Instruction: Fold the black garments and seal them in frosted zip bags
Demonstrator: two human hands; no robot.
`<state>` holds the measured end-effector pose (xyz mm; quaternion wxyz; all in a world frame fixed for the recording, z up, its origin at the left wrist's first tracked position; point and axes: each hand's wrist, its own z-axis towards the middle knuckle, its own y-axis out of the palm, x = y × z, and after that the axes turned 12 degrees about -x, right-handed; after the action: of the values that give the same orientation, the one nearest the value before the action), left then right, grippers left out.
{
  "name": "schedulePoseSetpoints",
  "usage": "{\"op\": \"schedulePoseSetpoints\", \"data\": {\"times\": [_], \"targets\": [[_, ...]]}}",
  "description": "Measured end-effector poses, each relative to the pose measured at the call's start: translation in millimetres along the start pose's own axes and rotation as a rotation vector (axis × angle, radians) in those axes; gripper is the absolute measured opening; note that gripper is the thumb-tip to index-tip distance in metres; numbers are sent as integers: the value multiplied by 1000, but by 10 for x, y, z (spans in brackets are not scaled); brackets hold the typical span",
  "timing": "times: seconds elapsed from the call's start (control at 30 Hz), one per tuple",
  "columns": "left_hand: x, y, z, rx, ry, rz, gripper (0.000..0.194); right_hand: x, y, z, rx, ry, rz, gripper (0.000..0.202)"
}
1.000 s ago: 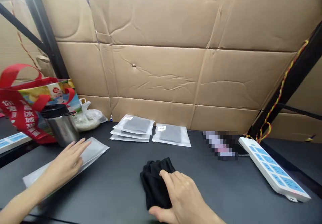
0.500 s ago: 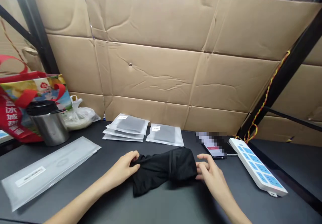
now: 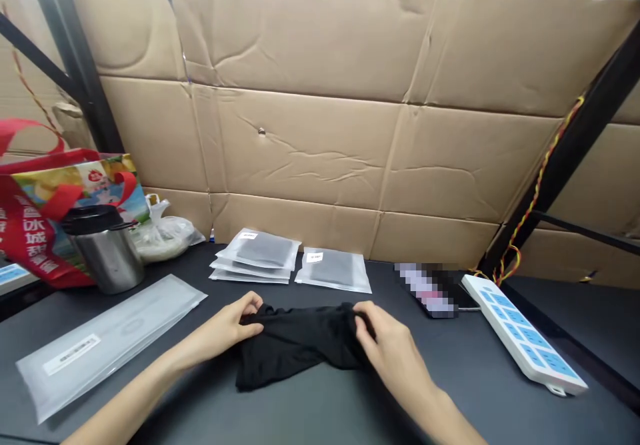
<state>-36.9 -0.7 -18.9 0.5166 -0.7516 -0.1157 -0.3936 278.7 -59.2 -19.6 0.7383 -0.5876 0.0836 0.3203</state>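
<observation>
A piece of black fabric (image 3: 300, 345), soft and wrinkled, spans the space between my hands above the dark tabletop. Its exact kind I cannot make out. My left hand (image 3: 239, 322) pinches the upper left corner between thumb and fingers. At the opposite end, my right hand (image 3: 387, 338) is closed on the upper right edge, its fingers partly hidden by the cloth. The lower left corner hangs or lies lower, towards me. Just behind the fabric are a stack of frosted flat bags (image 3: 260, 250) with white labels and a single frosted bag (image 3: 334, 270).
A long frosted bag (image 3: 115, 345) with a barcode lies at left, near a steel tumbler (image 3: 107, 252), a red shopping bag (image 3: 40, 232) and a knotted plastic bag (image 3: 163, 238). At right are phones (image 3: 430, 292) and a power strip (image 3: 525, 338). Cardboard (image 3: 300, 112) walls the back.
My right hand has moved left and taken hold of the fabric's right end. The folded-over part there has been opened out, and my left hand keeps its pinch.
</observation>
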Motion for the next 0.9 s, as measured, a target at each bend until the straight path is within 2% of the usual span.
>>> {"op": "schedulePoseSetpoints", "data": {"times": [0.1,0.13,0.2,0.27,0.4,0.5,0.6,0.7,0.77,0.9], "targets": [[-106,-168,-34,-11,-19,13,31,385,-185,-54,128,210,102,21],[-148,-215,-33,-15,-22,15,31,510,-246,-84,93,261,113,21],[-223,-277,-22,-20,-15,21,30,696,-335,-146,-57,311,71,15],[-274,-297,-10,-6,24,20,32,771,-370,-181,-103,312,-16,12],[-319,-271,-33,76,67,-6,35,647,-321,-103,25,145,-23,23],[-325,-257,-88,119,48,21,32,494,-252,4,-64,11,55,19],[-275,-266,-173,232,67,108,32,417,-245,45,-91,-24,115,17],[-156,-289,-313,336,77,131,32,412,-346,-6,-89,-40,207,15],[-72,-302,-453,288,91,101,29,416,-458,-84,-160,-36,264,13],[-9,-268,-817,-96,114,119,20,392,-688,-285,-445,0,309,11]]}}
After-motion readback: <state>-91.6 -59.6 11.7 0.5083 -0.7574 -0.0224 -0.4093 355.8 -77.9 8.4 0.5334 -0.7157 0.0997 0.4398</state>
